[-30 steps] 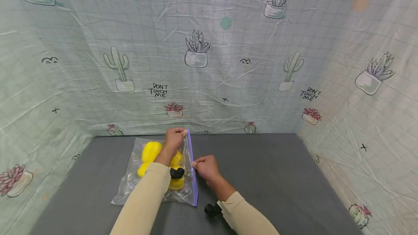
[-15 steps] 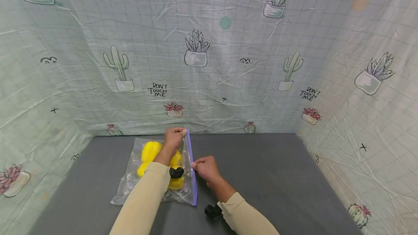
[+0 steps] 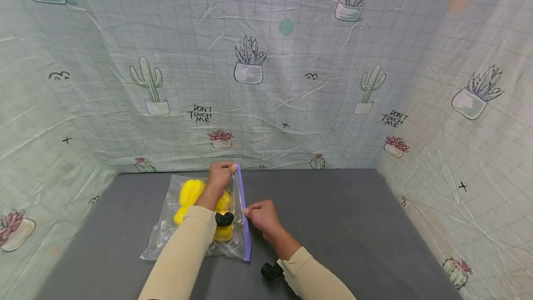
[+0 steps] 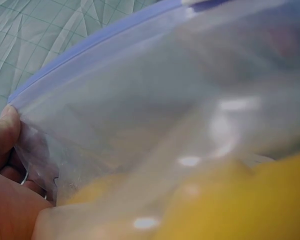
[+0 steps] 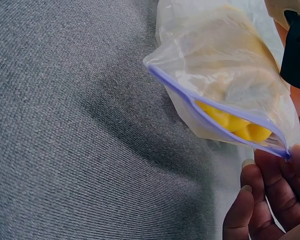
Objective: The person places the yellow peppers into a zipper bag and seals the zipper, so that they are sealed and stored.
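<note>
A clear zip-top bag [image 3: 168, 226] lies on its side on the grey table, its purple zip strip [image 3: 248, 240] facing right. Inside are rounded, lobed, glossy yellow objects [image 3: 192, 192], partly covered by the left forearm. My left hand [image 3: 220, 175] pinches the bag's far corner at the end of the strip; the left wrist view shows the thumb [image 4: 5, 132] on the plastic there. Near the strip's middle, my right hand [image 3: 263, 214] pinches the purple edge. In the right wrist view part of the zip mouth [image 5: 230, 120] gapes, with yellow showing through.
The dark grey table [image 3: 333, 226] extends to the right of the bag. A pale cactus-print sheet [image 3: 287, 96] hangs behind it and along both sides. Black wrist cameras sit at the left cuff [image 3: 225, 219] and the right cuff [image 3: 271, 270].
The head view has shifted very slightly. Both hands keep their hold on the same places of the bag.
</note>
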Demonstrator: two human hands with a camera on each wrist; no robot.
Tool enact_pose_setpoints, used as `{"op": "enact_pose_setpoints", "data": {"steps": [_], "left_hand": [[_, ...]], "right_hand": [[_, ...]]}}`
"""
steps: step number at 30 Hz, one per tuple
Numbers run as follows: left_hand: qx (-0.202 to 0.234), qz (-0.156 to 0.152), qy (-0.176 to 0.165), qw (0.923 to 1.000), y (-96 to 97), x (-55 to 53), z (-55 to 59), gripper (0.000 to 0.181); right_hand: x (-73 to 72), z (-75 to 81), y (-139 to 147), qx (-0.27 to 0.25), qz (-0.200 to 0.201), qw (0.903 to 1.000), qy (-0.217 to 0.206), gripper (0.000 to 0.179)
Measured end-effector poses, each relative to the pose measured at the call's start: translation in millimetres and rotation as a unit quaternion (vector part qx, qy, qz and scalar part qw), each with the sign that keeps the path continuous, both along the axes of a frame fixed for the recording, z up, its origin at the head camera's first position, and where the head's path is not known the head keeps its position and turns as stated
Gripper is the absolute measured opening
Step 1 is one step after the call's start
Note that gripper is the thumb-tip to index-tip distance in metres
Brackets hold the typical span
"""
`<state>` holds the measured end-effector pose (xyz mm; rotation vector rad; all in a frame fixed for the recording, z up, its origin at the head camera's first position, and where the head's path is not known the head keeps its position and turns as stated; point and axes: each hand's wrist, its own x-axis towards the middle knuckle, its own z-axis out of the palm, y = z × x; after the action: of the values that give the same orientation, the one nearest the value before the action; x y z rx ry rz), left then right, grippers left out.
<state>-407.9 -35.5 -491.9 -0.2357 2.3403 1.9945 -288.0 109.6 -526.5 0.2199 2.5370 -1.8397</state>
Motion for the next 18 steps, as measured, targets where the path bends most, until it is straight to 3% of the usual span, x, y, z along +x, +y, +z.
{"op": "enact_pose_setpoints", "data": {"steps": [18], "left_hand": [[0.001,0.004,0.006,1.0,-0.9,-4.9,-2.8,0.029]], "right_hand": [[7.8,4.1,2.1,0.001,0.007,0.9998,-0.019,0.013]]}}
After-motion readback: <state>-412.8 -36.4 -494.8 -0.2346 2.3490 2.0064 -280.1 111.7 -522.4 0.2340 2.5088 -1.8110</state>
